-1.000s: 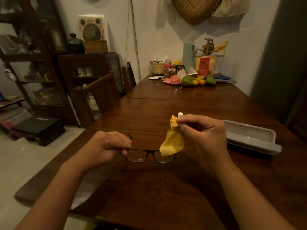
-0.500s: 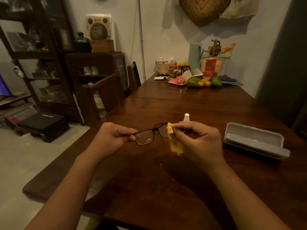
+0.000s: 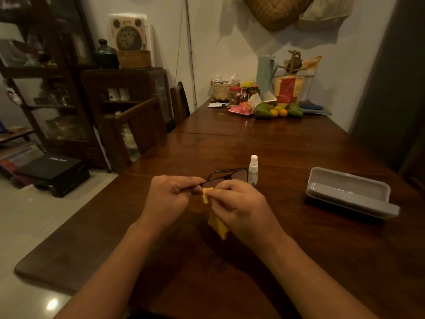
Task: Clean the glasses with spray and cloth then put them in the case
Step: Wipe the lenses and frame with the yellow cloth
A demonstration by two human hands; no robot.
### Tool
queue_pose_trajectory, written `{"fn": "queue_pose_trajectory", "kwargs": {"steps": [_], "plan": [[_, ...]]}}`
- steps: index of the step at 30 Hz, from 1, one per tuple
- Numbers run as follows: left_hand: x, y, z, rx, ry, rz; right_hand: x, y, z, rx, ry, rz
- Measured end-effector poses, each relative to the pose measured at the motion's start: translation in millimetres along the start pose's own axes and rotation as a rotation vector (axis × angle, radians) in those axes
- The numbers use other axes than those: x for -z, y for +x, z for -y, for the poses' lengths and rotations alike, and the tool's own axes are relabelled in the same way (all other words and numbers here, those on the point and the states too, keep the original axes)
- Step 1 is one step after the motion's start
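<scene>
My left hand (image 3: 171,196) grips the dark-framed glasses (image 3: 227,175) at their near end, holding them above the wooden table (image 3: 299,261). My right hand (image 3: 241,203) pinches a yellow cloth (image 3: 217,223) against the frame right beside my left fingers; the rest of the cloth hangs below my palm. A small clear spray bottle (image 3: 253,169) with a white cap stands upright just behind the glasses. The grey glasses case (image 3: 349,192) lies open to the right, apart from both hands.
Fruit (image 3: 277,110), jars, a basket and a pale jug (image 3: 265,75) crowd the far end of the table. A wooden chair (image 3: 135,127) stands at the left edge, with a cabinet (image 3: 124,97) behind it. A black box (image 3: 55,171) sits on the floor.
The glasses have turned so they point away from me. My right hand with the cloth has slid left along the frame until it meets my left hand. The spray bottle is now uncovered.
</scene>
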State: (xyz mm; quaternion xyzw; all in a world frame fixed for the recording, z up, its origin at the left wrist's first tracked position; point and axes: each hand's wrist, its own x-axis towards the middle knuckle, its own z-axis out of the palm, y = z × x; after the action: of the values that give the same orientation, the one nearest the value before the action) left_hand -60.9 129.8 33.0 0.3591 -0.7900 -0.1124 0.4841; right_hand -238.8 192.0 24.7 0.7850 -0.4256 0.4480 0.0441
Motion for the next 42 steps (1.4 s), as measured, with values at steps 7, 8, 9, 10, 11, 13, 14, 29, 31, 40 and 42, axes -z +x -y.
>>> {"fn": "queue_pose_trajectory", "kwargs": {"steps": [7,8,9,10,11,13,14,29,31,40,42], "plan": [[-1,-4,-4,0.046,-0.019,-0.007,6,3,-11,-0.17,-0.007,-0.138],[-2,-4,-6,0.045,-0.027,0.0,5,3,-9,-0.16,0.0,-0.145],[-3,-4,-6,0.042,-0.034,-0.001,4,2,-8,-0.136,0.01,-0.127],[-3,-4,-6,0.048,-0.041,-0.009,3,2,-6,-0.101,0.018,-0.083],[-3,-4,-5,0.065,-0.045,-0.021,2,0,-4,-0.062,0.022,-0.027],[-3,-5,-4,0.107,-0.052,-0.04,2,-2,-3,-0.012,0.024,0.047],[-3,-5,-3,0.115,-0.056,-0.041,3,-2,-4,-0.016,0.024,0.047],[-3,-6,-10,0.136,-0.059,-0.049,6,-4,-10,-0.031,0.033,0.052],[-2,-6,-12,0.142,-0.065,-0.054,8,-4,-15,-0.099,0.018,0.036],[-3,-5,-18,0.172,-0.061,-0.005,5,-6,-11,-0.016,0.085,0.079],[-3,-5,-17,0.183,-0.048,0.011,6,-7,-13,-0.006,0.098,0.185]]}}
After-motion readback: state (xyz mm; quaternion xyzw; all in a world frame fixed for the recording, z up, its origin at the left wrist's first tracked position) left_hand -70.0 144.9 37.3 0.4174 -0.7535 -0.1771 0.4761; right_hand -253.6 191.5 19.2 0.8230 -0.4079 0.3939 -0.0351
